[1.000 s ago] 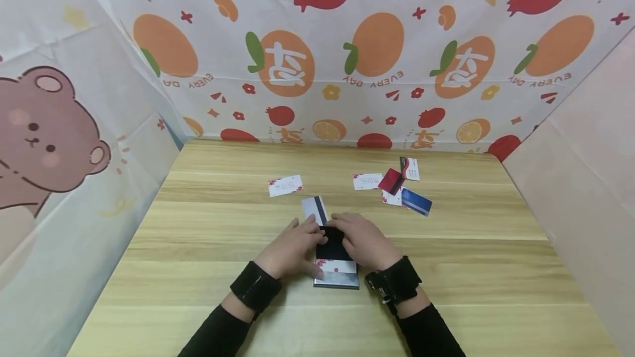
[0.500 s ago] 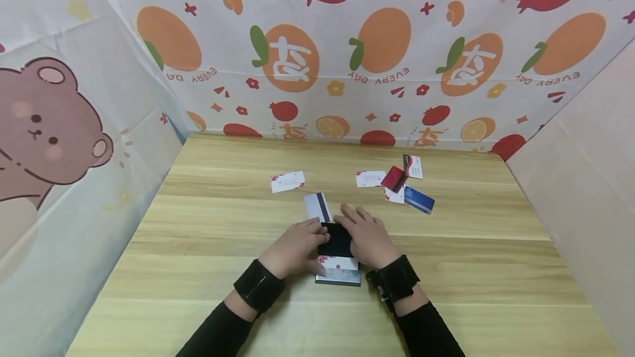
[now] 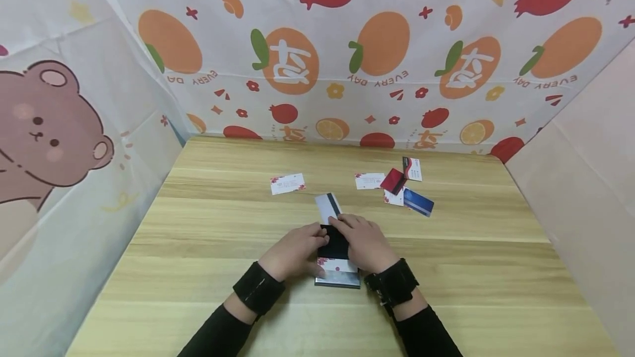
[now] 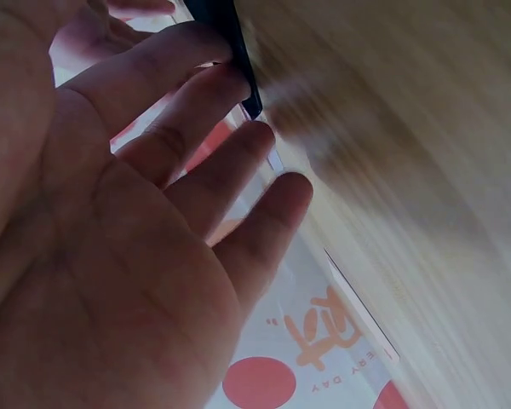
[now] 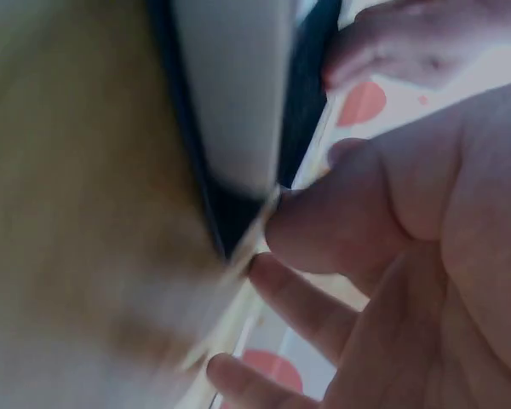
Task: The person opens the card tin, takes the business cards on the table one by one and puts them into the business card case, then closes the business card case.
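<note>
Black card holder (image 3: pixel 333 242) lies flat on the near part of the wood table (image 3: pixel 198 263), right between my hands. My left hand (image 3: pixel 295 249) has hold of its left side, bent fingers at the far corner, thumb down toward the near end. My right hand (image 3: pixel 364 238) is on the right side, fingertips on a striped card (image 3: pixel 324 206) that sticks out past the far end. Honestly can't tell if I'm pinching that card or only pressing on it.

What bugs me: the striped card sits at a slant to the holder, so if I shove it as is, I reckon a corner could snag. Too much push plus a light left grip and the whole thing probably skids toward me. My left thumb is also close to the floral card (image 3: pixel 342 265) at the near end, so I might drag that crooked.

Stuff I can't see: my right fingers hide part of where the striped card meets the holder, so no clue if it's in a slot. Not sure whether the silvery strip (image 3: pixel 343 278) is a card or the holder itself. Right wrist view's blurry too. Far right, the red card (image 3: pixel 393 180) overlaps its neighbours.
</note>
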The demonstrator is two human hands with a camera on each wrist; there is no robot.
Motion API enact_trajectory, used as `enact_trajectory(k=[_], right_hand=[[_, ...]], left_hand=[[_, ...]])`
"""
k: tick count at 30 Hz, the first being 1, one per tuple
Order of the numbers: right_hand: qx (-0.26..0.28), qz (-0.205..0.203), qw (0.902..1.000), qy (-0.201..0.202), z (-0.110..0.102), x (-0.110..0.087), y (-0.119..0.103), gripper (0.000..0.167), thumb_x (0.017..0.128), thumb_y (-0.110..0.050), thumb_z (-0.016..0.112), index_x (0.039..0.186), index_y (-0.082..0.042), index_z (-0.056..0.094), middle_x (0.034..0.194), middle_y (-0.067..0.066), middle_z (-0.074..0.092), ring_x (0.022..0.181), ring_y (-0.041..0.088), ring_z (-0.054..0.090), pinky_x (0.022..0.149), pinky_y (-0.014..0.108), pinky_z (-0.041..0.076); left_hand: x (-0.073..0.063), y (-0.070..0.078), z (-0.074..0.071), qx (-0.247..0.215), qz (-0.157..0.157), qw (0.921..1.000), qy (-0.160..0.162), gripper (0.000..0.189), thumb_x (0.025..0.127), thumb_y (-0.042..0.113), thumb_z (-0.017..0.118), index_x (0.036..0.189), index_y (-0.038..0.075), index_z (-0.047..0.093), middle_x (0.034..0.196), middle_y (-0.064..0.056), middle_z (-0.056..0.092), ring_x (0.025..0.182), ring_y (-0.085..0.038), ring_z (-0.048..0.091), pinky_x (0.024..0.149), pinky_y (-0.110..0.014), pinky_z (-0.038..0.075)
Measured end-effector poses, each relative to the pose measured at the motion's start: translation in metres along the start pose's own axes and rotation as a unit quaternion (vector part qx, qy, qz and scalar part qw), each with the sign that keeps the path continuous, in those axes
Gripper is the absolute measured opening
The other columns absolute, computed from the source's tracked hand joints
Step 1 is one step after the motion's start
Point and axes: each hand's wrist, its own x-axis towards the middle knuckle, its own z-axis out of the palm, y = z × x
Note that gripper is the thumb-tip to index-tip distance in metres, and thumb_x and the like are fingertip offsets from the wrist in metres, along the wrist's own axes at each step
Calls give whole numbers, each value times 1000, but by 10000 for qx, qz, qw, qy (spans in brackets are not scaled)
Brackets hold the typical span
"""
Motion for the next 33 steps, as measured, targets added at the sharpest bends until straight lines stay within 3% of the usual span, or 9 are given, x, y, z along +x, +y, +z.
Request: enact_trajectory(k=[6, 10, 14, 16, 19, 23, 28, 33], right_hand=[[2, 598, 9978, 299, -13, -10, 22, 51, 96, -17, 59, 146, -22, 53, 139, 7, 57, 130, 32, 50, 104, 54, 42], [-1, 802, 9963, 314, -18, -11, 38, 44, 96, -21, 61, 140, -19, 60, 130, 6, 60, 114, 27, 56, 94, 48, 47], [292, 982, 9940, 370, -22, -12, 46, 20, 93, -26, 68, 109, -18, 76, 118, 4, 61, 99, 23, 54, 86, 43, 48], [449, 1072, 9925, 376, -24, -12, 48, 9, 90, -29, 71, 90, -20, 73, 113, 3, 59, 97, 23, 51, 84, 43, 47], [467, 1173, 9915, 324, -25, -13, 49, 17, 87, -34, 76, 81, -22, 65, 108, 3, 56, 97, 25, 48, 84, 42, 44], [526, 1305, 9894, 359, -24, -11, 50, 26, 83, -32, 81, 99, -20, 66, 108, 5, 57, 98, 26, 49, 86, 44, 44], [849, 1535, 9838, 376, -20, -11, 50, 56, 82, -24, 83, 133, -20, 59, 120, 10, 61, 100, 27, 54, 87, 46, 47], [1001, 1558, 9822, 300, -20, -11, 52, 70, 83, -20, 81, 146, -23, 50, 130, 11, 58, 105, 28, 53, 90, 47, 47]], left_hand=[[1, 1, 1, -86, -71, 9999, -113, 69, 73, 36, 87, 127, -3, 66, 129, -16, 62, 119, -30, 58, 102, -43, 46], [2, 2, 0, -142, -182, 9996, -190, 70, 74, 37, 87, 128, -1, 65, 129, -15, 61, 116, -29, 58, 99, -44, 48], [2, 1, 1, -67, -264, 9994, -205, 70, 73, 39, 87, 129, 2, 66, 129, -12, 62, 115, -26, 58, 97, -43, 49], [3, 0, 1, -41, -276, 9994, -200, 70, 72, 40, 87, 128, 2, 67, 128, -11, 62, 114, -26, 58, 96, -43, 49], [3, -1, 2, -32, -280, 9994, -180, 70, 72, 40, 87, 128, 4, 67, 127, -10, 63, 114, -25, 58, 96, -43, 49], [2, -1, 1, -95, -245, 9996, -104, 70, 71, 41, 88, 127, 4, 68, 126, -10, 63, 114, -25, 58, 95, -43, 49], [1, 0, 1, -64, -220, 9997, -110, 71, 71, 41, 88, 127, 3, 68, 126, -10, 63, 114, -25, 58, 95, -44, 49], [1, 0, 0, -52, -240, 9996, -143, 71, 71, 41, 87, 128, 4, 67, 127, -10, 63, 115, -25, 58, 95, -45, 48]])
